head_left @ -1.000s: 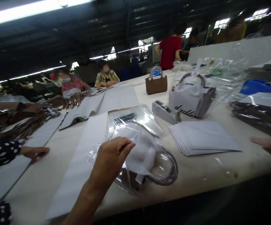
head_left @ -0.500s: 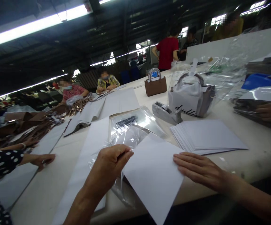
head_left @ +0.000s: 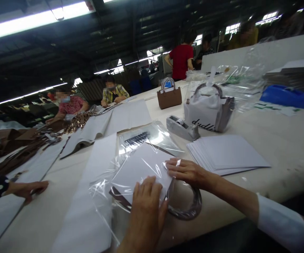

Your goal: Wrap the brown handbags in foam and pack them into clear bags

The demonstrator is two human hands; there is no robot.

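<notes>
A white card (head_left: 146, 158) lies on the table, with clear plastic film over it and creased out to its left. My left hand (head_left: 146, 203) rests with fingers spread on the near part of the card and film. Along the card's right edge, my right hand (head_left: 186, 172) lies with its fingers stretched out flat. Between my hands and the table edge, a dark brown handle (head_left: 194, 209) curves out under the plastic. A bit of dark brown material (head_left: 119, 196) shows beneath the card's left corner; the rest under it is hidden.
To the right lies a stack of white cards (head_left: 236, 154), behind it a grey tape dispenser (head_left: 182, 128) and a plastic-wrapped handbag (head_left: 207, 109). A brown handbag (head_left: 169, 97) stands farther back. At left is a co-worker's hand (head_left: 33, 189); a blue object (head_left: 286, 96) lies far right.
The white card has moved from between my raised hands to flat under clear plastic. My left hand opened onto it, and the brown handle came into sight. Another person's hand at far right left view.
</notes>
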